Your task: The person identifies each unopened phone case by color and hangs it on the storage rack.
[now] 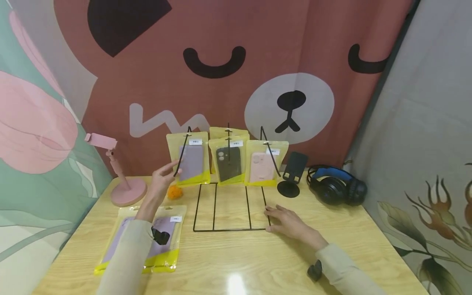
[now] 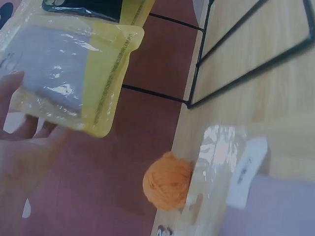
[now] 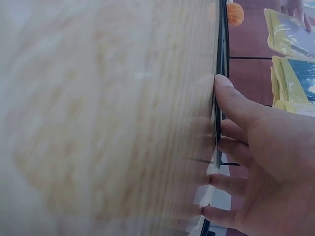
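Nearest, just below the left fingers and partly hidden by that forearm, two clear-fronted pouches [image 1: 164, 260] with yellow bottoms lie flat on the table [image 1: 206, 262], lavender items [image 1: 162, 225] inside. The right hand [image 1: 289, 221] grasps nothing, its fingers spread loosely at the right side of the rack's black wire base [image 1: 232, 230]. An orange ball [image 1: 175, 192] sits just beneath the left fingers. The left hand [image 1: 161, 181] pinches the side edge of an upright pouch [image 1: 197, 179], thumb in front and fingers behind; a lavender case [image 1: 191, 159] fills it. Right of those fingers stands a pouch [image 1: 237, 178] with a dark phone case [image 1: 230, 164], another pouch [image 1: 224, 131] behind it, contents hidden. Farther right, beyond the right fingers, one more pouch [image 1: 257, 183] holds a pink case [image 1: 259, 167]; beside it are a black stand [image 1: 295, 166] and headphones [image 1: 335, 190]. Behind everything hangs a bear-print curtain [image 1: 155, 82].
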`<state>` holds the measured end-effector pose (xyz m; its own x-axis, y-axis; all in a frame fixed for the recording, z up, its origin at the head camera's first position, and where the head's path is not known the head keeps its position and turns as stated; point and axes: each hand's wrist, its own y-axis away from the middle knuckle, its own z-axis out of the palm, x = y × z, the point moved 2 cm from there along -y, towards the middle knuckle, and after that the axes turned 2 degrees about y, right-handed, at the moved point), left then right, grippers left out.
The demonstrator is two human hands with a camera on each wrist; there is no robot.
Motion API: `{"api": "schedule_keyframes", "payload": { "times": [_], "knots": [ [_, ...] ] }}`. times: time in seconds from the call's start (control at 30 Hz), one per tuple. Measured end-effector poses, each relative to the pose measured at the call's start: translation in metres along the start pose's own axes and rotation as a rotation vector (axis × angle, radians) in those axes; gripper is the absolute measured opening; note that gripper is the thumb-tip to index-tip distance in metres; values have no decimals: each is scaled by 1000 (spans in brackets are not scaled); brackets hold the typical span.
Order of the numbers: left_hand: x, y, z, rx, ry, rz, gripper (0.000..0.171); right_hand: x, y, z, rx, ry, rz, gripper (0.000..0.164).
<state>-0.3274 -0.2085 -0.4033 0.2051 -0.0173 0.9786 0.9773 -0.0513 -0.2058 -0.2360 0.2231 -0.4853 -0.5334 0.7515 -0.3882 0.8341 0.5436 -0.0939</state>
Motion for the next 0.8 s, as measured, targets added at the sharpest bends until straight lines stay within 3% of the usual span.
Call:
{"api": "schedule_keyframes", "payload": {
  "times": [0.13, 0.27, 0.37, 0.57, 0.63, 0.8],
  "knots": [
    [5, 3, -8, -20, -45, 7, 41, -1, -1, 1, 5, 3, 10, 62],
    [23, 21, -17, -27, -161, 31, 42, -1, 0, 2, 10, 2, 21, 62],
    [27, 39, -31, -14, -335, 8, 44, -1, 1, 2, 10, -1, 32, 62],
    [10, 76, -71, -20, -782, -5, 45, 0, 3, 1, 17, -4, 39, 62],
    [4, 91, -84, -21, -897, -44, 52, 0, 4, 1, 18, -12, 32, 62],
    [-10, 126, -107, -82, -1076, -263, 83, -1, 5, 3, -1, -38, 25, 63]
  ]
}}
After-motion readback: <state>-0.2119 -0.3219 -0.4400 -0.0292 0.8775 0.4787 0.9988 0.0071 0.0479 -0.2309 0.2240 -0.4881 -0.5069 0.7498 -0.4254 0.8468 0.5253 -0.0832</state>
